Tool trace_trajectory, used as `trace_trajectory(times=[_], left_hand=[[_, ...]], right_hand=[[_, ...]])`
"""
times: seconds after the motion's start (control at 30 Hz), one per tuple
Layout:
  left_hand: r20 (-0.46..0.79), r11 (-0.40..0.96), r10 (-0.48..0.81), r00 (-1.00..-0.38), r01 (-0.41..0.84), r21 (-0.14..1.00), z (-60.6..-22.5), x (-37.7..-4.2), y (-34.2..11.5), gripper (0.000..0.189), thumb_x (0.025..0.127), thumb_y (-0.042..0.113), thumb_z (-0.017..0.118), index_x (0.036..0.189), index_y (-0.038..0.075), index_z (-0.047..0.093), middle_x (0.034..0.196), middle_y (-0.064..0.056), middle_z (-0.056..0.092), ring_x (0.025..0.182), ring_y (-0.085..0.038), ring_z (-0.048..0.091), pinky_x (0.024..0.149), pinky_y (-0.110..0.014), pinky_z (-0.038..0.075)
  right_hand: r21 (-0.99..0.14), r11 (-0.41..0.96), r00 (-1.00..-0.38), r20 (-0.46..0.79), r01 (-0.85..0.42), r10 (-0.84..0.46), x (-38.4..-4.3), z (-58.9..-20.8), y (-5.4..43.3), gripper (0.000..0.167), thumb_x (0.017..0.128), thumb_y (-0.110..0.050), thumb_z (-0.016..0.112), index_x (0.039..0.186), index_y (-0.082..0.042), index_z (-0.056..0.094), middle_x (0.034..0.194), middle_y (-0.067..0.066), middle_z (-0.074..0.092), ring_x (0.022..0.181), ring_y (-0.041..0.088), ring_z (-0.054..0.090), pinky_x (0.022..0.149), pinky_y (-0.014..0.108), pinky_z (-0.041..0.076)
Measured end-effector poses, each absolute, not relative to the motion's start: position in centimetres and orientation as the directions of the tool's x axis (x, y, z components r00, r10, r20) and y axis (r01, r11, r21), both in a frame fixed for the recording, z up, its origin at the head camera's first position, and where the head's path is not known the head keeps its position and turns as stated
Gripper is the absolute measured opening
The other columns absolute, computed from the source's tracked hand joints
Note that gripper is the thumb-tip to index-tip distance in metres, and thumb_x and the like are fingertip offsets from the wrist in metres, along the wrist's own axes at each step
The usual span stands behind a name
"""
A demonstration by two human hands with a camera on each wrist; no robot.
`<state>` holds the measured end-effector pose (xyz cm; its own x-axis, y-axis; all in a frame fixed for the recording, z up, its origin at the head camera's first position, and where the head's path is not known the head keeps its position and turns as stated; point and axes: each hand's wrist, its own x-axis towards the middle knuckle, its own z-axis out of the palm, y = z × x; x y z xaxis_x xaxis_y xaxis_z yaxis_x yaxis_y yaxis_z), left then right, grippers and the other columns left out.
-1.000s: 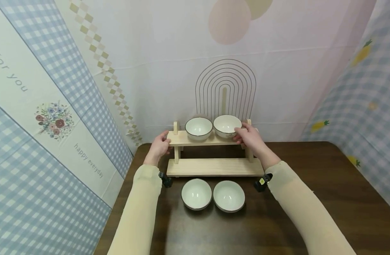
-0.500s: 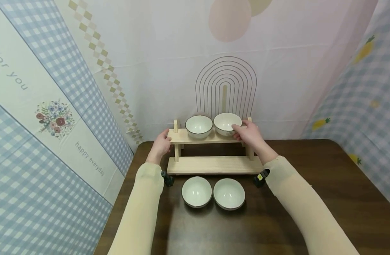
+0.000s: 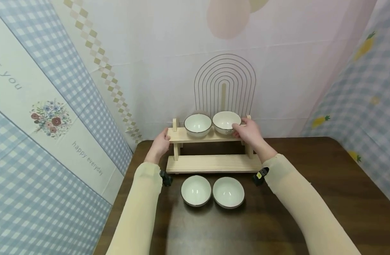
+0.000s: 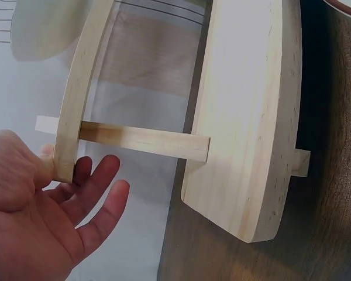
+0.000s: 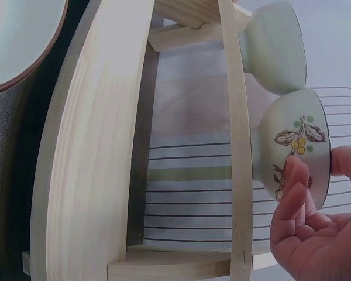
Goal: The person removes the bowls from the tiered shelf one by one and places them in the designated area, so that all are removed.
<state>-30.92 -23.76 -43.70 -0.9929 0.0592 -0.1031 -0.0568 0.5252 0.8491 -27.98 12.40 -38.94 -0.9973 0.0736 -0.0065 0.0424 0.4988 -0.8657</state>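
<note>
A two-tier light wooden shelf [image 3: 214, 163] stands at the back of the table. On its upper board sit two white, dark-rimmed bowls side by side, a left bowl [image 3: 197, 125] and a right bowl [image 3: 226, 122]. My left hand [image 3: 160, 145] holds the left end of the upper board, with the fingers below it in the left wrist view. With thumb at the rim and fingers against the outer wall, my right hand [image 5: 322, 216] pinches the right bowl, whose side bears a leaf-and-berry pattern in the right wrist view.
In front of the shelf, two more white bowls stand on the dark wooden table [image 3: 201, 233]: a left front bowl [image 3: 196, 191] and a right front bowl [image 3: 228, 193]. A printed cloth [image 3: 169, 71] hangs close behind the shelf, with checked cloth at both sides.
The head view has shifted slightly. Both hands keep their hold on the shelf and the right bowl; the right thumb lies slightly further over that bowl's rim.
</note>
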Motion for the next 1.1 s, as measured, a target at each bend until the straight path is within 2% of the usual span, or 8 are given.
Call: trace_trajectory(times=[0.17,0.37,0.5,0.7,0.93,1.1], left_hand=[[-0.127,0.511,0.063,-0.990,-0.077,0.856,-43.4,-31.1,-24.1,0.058,0.118,0.017,0.035,0.173,0.011,0.017,0.171,-0.022,0.031,0.139,-0.039,0.049,0.102,-0.051,0.050],[-0.129,0.496,0.055,-0.990,-0.085,0.864,-43.1,-31.6,-24.4,0.056,0.117,0.015,0.040,0.170,0.007,0.025,0.155,-0.027,0.045,0.130,-0.044,0.055,0.097,-0.051,0.052],[-0.117,0.483,0.040,-0.992,-0.083,0.872,-43.1,-31.7,-24.0,0.053,0.116,0.013,0.041,0.168,0.006,0.029,0.148,-0.027,0.049,0.122,-0.043,0.058,0.095,-0.052,0.053],[-0.098,0.454,0.035,-0.995,-0.072,0.888,-43.3,-31.7,-23.4,0.054,0.116,0.012,0.039,0.169,0.006,0.028,0.152,-0.027,0.046,0.126,-0.043,0.057,0.100,-0.056,0.053],[-0.109,0.416,0.037,-0.993,-0.084,0.906,-43.5,-31.6,-23.3,0.055,0.117,0.013,0.037,0.170,0.007,0.024,0.159,-0.027,0.041,0.131,-0.043,0.054,0.103,-0.056,0.052],[-0.107,0.421,0.038,-0.994,-0.081,0.904,-43.7,-31.5,-23.6,0.055,0.117,0.013,0.035,0.171,0.007,0.022,0.162,-0.026,0.039,0.131,-0.042,0.055,0.099,-0.052,0.053]], right_hand=[[-0.875,0.483,-0.997,-0.014,0.048,0.075,-28.3,-39.1,12.5,0.075,0.105,-0.029,0.056,0.166,0.004,0.028,0.097,0.012,0.078,0.081,0.015,0.071,0.078,0.027,0.058],[-0.905,0.424,-0.998,-0.017,0.042,0.063,-28.6,-39.0,12.7,0.076,0.105,-0.025,0.057,0.167,0.004,0.026,0.102,0.013,0.076,0.079,0.012,0.069,0.074,0.022,0.059],[-0.906,0.420,-0.998,-0.022,0.045,0.060,-28.9,-38.9,12.9,0.076,0.106,-0.026,0.057,0.167,0.004,0.025,0.102,0.013,0.076,0.079,0.012,0.069,0.075,0.022,0.059],[-0.914,0.403,-0.998,-0.020,0.046,0.068,-28.9,-38.9,13.1,0.075,0.106,-0.024,0.057,0.167,0.004,0.024,0.099,0.011,0.075,0.077,0.010,0.068,0.080,0.027,0.061],[-0.947,0.321,-0.997,0.014,0.012,0.078,-28.9,-40.3,13.8,0.071,0.104,-0.015,0.056,0.167,0.002,0.029,0.086,0.004,0.072,0.072,0.008,0.066,0.066,0.021,0.057],[-0.980,0.200,-0.997,0.021,-0.007,0.069,-28.4,-41.8,14.5,0.071,0.104,-0.011,0.054,0.168,0.001,0.026,0.083,0.001,0.072,0.071,0.007,0.066,0.066,0.021,0.056]])
